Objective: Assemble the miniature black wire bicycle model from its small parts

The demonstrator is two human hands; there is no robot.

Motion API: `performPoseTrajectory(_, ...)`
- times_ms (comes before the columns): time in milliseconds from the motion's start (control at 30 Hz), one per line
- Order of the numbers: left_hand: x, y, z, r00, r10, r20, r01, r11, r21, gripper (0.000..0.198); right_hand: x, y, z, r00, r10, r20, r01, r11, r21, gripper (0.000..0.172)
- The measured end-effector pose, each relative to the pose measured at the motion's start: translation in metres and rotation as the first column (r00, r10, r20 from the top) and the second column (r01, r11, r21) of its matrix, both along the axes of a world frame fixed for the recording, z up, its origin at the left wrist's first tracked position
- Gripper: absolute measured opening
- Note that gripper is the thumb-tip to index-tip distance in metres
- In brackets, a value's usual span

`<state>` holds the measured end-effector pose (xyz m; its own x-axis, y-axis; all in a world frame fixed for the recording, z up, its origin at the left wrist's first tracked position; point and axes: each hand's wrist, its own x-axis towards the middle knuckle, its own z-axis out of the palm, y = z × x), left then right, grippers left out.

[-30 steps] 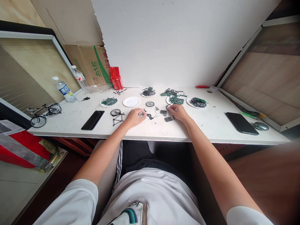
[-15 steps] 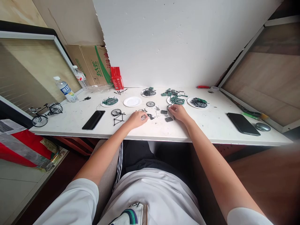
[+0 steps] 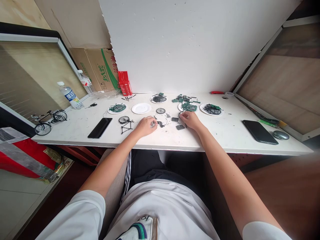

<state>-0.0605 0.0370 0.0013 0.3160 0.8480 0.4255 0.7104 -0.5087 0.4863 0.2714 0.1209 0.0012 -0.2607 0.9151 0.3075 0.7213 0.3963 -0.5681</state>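
My left hand (image 3: 147, 126) is over the white table with fingers closed in a pinch beside small dark parts (image 3: 160, 124); what lies between the fingertips is too small to make out. My right hand (image 3: 189, 119) rests with its fingers bent together near dark flat pieces (image 3: 180, 127); anything in its grip is hidden. Between the hands lie a loose miniature bicycle wheel (image 3: 160, 110) and tiny scattered parts (image 3: 168, 115). Left of my left hand are a black miniature bicycle frame (image 3: 126, 127) and a wheel with a fender (image 3: 124, 119).
Paper plates carry green parts (image 3: 117, 108) and black parts (image 3: 212, 109); one white plate (image 3: 141, 108) is bare. An assembled model bicycle (image 3: 50, 120) stands far left. Phones (image 3: 100, 128) (image 3: 260, 132), a mouse (image 3: 280, 135), bottles (image 3: 70, 96) and a red box (image 3: 125, 83) surround the work area.
My left hand's fingers have shifted slightly above the table, still pinched. My right hand stays in nearly the same place.
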Motion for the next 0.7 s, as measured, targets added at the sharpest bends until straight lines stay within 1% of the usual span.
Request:
performPoseTrajectory(100,0.0004,-0.0014,0.0021,1.000,0.025,0.005,-0.025,1.000,0.011,0.012,-0.0007,-0.0010,0.0013,1.000,-0.003,0.006,0.003,1.000,-0.002,0.020)
performPoseTrajectory(367,-0.0008,-0.0010,0.0027,0.998,0.061,-0.012,-0.061,0.997,-0.036,0.010,-0.0005,-0.0027,0.0035,1.000,-0.009,0.025,0.009,1.000,-0.014,0.019)
performPoseTrajectory(700,-0.0027,0.0025,-0.0017,0.999,0.027,0.035,-0.026,0.999,-0.043,0.011,-0.0001,-0.0024,0.0030,1.000,-0.011,0.028,0.011,1.000,-0.016,0.020)
